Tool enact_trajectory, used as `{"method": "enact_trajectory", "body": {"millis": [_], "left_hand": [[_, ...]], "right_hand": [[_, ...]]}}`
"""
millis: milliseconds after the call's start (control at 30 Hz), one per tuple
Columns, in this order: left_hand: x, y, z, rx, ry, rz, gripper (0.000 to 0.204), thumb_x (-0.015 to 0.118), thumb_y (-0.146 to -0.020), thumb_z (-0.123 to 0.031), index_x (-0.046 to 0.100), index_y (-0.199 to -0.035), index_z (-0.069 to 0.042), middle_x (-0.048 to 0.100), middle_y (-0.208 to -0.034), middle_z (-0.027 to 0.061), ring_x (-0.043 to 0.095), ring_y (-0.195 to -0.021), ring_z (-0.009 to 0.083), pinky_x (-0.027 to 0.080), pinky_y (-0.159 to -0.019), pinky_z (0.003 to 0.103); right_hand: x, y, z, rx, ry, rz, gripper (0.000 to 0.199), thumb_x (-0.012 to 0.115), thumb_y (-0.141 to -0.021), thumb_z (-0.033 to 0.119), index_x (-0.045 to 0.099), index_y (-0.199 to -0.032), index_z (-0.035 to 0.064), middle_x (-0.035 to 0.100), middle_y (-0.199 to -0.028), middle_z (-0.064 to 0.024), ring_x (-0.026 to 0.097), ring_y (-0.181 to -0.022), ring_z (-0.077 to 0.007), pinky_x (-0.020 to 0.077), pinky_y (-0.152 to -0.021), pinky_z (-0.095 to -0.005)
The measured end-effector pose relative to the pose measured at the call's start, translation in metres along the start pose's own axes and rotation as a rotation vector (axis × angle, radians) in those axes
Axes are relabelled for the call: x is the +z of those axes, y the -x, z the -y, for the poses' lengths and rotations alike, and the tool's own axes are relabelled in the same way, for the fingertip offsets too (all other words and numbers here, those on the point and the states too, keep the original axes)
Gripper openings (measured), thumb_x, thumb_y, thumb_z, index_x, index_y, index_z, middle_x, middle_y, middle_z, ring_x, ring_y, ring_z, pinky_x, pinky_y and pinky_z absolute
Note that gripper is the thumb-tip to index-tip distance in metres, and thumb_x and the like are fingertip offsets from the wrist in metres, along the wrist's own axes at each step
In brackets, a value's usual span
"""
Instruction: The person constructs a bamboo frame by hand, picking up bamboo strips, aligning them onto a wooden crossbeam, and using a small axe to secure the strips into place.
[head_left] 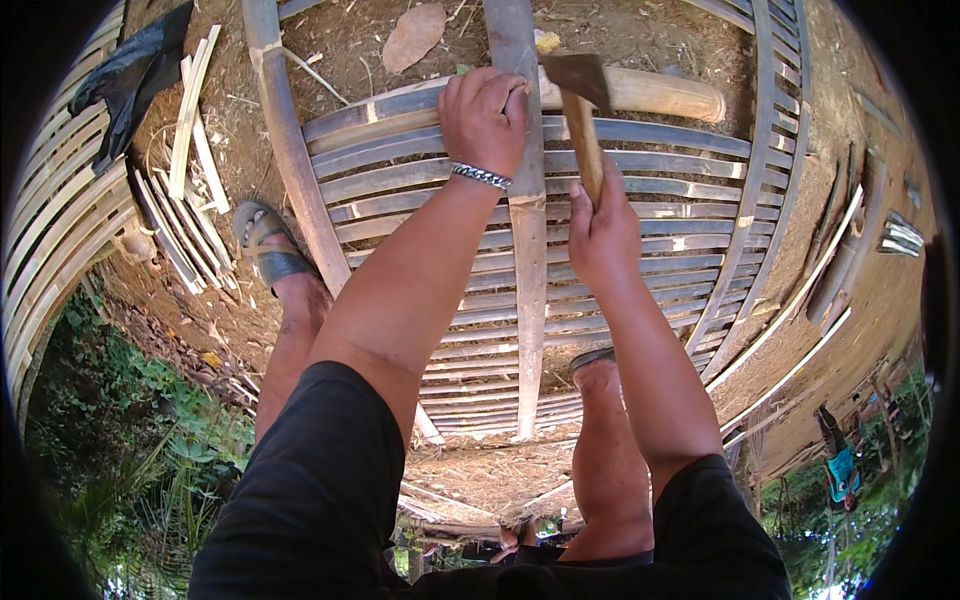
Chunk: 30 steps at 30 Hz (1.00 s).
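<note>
My right hand [604,222] is wrapped round the wooden handle of a hammer [580,130], its dark metal head raised by the top of the centre strip. Just left of that head, my left hand [484,120] is closed, thumb and forefinger pinched together against the edge of the flat bamboo centre strip [530,290]. Whatever the pinch holds is too small to make out. Beneath both hands lies a bamboo slat panel [640,190], its many narrow slats crossing the centre strip. A thick round bamboo pole [665,95] runs crosswise under the strip near the hammer head.
Loose split bamboo strips [190,130] and a black plastic sheet [135,75] lie at the far left, beside another slatted panel [60,220]. My sandalled left foot [268,240] stands beside the panel's left rail [295,150]. Long bamboo lengths [800,285] lie on the ground to the right.
</note>
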<state>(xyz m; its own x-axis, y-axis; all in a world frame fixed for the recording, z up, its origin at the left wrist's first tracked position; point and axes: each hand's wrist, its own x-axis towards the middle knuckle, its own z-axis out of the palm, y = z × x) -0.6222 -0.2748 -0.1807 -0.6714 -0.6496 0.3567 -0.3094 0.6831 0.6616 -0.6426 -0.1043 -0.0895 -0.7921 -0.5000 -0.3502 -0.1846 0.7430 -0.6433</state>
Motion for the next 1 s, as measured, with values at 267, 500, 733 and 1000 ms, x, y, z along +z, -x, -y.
{"method": "enact_trajectory", "body": {"millis": [267, 500, 733, 1000], "left_hand": [[-0.003, -0.001, 0.002, -0.019, 0.052, 0.012, 0.012, 0.074, -0.077, -0.01, 0.071, -0.088, -0.01, 0.068, -0.092, 0.0059, 0.061, -0.089, 0.0291, 0.046, -0.083, 0.041], [-0.054, 0.011, 0.023, -0.08, -0.556, 0.516, 0.068, 0.046, -0.099, -0.043, 0.029, -0.153, -0.006, 0.026, -0.16, 0.0137, 0.017, -0.15, 0.0313, 0.006, -0.12, 0.058], [-0.055, 0.015, 0.024, -0.041, -0.687, 0.53, 0.067, 0.04, -0.1, -0.044, 0.029, -0.153, -0.005, 0.025, -0.161, 0.0125, 0.019, -0.15, 0.0316, 0.009, -0.119, 0.059], [-0.053, 0.013, 0.022, -0.051, -0.649, 0.515, 0.065, 0.043, -0.099, -0.041, 0.031, -0.153, -0.007, 0.026, -0.161, 0.0117, 0.02, -0.149, 0.031, 0.011, -0.118, 0.06]], "right_hand": [[-0.002, -0.003, 0.001, 0.047, 0.12, 0.07, 0.046, 0.057, -0.096, 0.016, 0.045, -0.139, 0.0109, 0.067, -0.108, -0.0241, 0.066, -0.088, -0.047, 0.0536, -0.071, -0.0521], [-0.008, 0.004, 0.004, -0.112, -0.063, -0.053, 0.045, 0.058, -0.097, 0.017, 0.044, -0.139, 0.0071, 0.066, -0.102, -0.0275, 0.064, -0.088, -0.0492, 0.0525, -0.071, -0.0501], [-0.002, 0.001, 0.01, -0.018, 0.018, 0.094, 0.045, 0.057, -0.097, 0.017, 0.044, -0.139, 0.0089, 0.065, -0.103, -0.0298, 0.063, -0.089, -0.0501, 0.0522, -0.074, -0.0507], [-0.002, -0.004, 0.0, -0.009, 0.124, 0.095, 0.043, 0.055, -0.099, 0.018, 0.044, -0.138, 0.0065, 0.066, -0.098, -0.0268, 0.066, -0.086, -0.0454, 0.0527, -0.074, -0.0455]]}}
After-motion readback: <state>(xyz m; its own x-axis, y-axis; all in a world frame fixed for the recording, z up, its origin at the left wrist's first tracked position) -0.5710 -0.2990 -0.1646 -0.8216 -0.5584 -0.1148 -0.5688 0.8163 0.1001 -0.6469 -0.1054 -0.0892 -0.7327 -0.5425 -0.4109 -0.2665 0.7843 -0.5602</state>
